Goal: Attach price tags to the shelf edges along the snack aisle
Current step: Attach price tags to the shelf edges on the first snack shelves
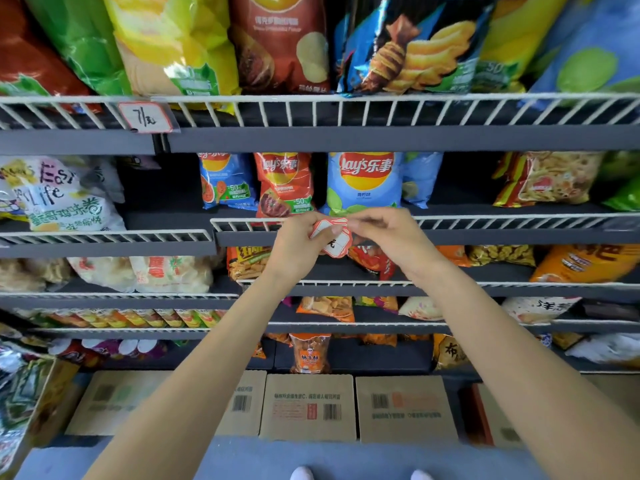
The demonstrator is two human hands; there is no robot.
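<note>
Two bare forearms reach toward a grey metal shelf edge [485, 237] topped by a white wire rail. The left hand [298, 242] and right hand [391, 233] meet there, each grip pinched shut on a small stack of white, red-bordered paper price tags [332, 237] held just in front of the edge. Behind stand glossy crisp bags: a blue Lay's 乐事 bag [363, 181] and a red Lay's bag [284, 181]. On the shelf above, a tag in a clear sleeve [145, 117] carries a handwritten 7. Brown cardboard boxes [308, 407] with barcodes sit on the floor.
</note>
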